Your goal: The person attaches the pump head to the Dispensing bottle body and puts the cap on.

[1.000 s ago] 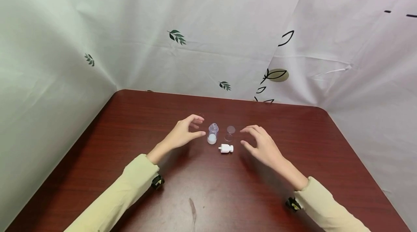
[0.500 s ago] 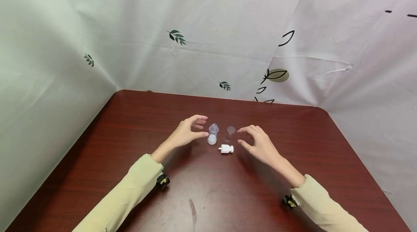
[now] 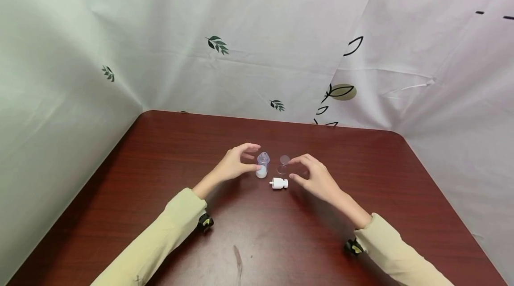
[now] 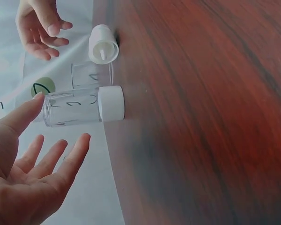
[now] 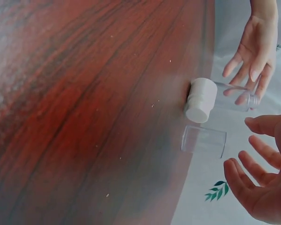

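A clear bottle (image 3: 263,161) with a white base (image 4: 111,103) stands upright on the table. My left hand (image 3: 232,164) is just left of it, thumb and fingers spread apart around its near side; contact is not plain. To the bottle's right stands a clear cylindrical cap (image 3: 284,159), also seen in the right wrist view as a see-through cap (image 5: 203,141). My right hand (image 3: 320,180) hovers right of this cap with fingers loosely bent and nothing between them. Nearer the person, a white pump head (image 3: 279,183) lies on its side, nozzle pointing left.
The dark red wooden table (image 3: 180,143) has rounded far corners. White cloth (image 3: 249,76) with leaf prints hangs behind and at both sides. A smear (image 3: 237,257) marks the near tabletop. Each wrist wears a small black device (image 3: 205,222).
My left hand has moved right, closer to the bottle. My right hand has moved left toward the clear cap. The bottle, cap and pump head have stayed in place.
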A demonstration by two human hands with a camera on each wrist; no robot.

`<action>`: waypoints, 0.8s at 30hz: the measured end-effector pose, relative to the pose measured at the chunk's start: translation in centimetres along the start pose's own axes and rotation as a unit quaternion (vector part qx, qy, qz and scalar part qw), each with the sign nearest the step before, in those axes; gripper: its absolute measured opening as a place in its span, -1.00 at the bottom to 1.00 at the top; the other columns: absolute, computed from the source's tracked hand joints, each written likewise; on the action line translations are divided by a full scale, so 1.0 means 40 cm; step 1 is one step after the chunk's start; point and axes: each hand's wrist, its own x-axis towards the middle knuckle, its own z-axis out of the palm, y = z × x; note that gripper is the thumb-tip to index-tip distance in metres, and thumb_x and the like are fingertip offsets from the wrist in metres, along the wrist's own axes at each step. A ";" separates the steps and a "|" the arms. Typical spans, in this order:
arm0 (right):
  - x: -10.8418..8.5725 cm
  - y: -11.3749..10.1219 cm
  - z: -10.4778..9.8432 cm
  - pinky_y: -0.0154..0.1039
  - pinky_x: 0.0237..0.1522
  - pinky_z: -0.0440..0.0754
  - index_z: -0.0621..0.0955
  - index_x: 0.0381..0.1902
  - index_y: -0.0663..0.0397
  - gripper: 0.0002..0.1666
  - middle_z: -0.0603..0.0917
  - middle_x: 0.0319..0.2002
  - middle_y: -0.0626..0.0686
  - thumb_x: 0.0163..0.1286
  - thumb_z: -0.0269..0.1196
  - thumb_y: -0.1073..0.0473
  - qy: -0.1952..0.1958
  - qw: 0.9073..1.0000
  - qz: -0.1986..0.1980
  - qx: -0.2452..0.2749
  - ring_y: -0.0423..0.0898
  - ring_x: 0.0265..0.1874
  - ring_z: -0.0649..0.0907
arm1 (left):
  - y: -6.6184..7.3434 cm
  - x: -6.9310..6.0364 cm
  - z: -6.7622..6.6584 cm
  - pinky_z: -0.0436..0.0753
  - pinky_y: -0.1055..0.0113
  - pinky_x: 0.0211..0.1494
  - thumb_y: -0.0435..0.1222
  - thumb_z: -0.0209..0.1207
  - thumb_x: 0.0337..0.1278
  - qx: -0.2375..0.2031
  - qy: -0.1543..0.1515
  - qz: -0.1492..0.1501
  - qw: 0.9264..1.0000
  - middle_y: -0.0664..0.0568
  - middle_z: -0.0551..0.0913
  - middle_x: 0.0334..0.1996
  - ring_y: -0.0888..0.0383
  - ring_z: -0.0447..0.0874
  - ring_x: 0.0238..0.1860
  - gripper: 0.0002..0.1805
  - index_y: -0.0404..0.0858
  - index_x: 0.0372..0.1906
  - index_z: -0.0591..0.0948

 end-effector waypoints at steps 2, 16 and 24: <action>0.000 0.001 0.002 -0.14 -0.23 0.67 0.62 -0.02 0.06 -0.62 0.65 -0.09 0.11 0.17 0.39 0.24 -0.006 1.000 0.004 0.008 -0.02 -0.27 0.67 | 0.002 0.001 0.005 0.64 -0.01 0.07 -0.34 0.39 -0.02 0.000 0.000 -0.005 1.000 -0.20 0.54 0.21 -0.16 0.63 0.08 -0.38 -0.29 0.21 0.48; 0.008 0.008 0.014 -0.13 -0.23 0.66 0.60 -0.01 0.14 -0.60 0.69 -0.16 0.11 0.17 0.38 0.23 -0.046 0.998 0.021 0.038 -0.10 -0.28 0.66 | 0.005 0.008 0.023 0.69 0.13 -0.03 -0.35 0.38 0.00 -0.005 -0.003 -0.009 1.000 -0.18 0.55 0.17 -0.13 0.65 0.04 -0.38 -0.35 0.22 0.45; 0.019 0.005 0.019 -0.04 -0.08 0.64 0.61 0.00 0.12 -0.59 0.70 -0.09 0.09 0.18 0.39 0.20 -0.081 0.996 0.015 0.036 -0.02 -0.12 0.66 | 0.003 0.013 0.029 0.66 0.06 0.03 -0.37 0.37 0.00 -0.003 -0.001 -0.004 1.000 -0.19 0.58 0.10 -0.12 0.64 0.03 -0.41 -0.35 0.19 0.47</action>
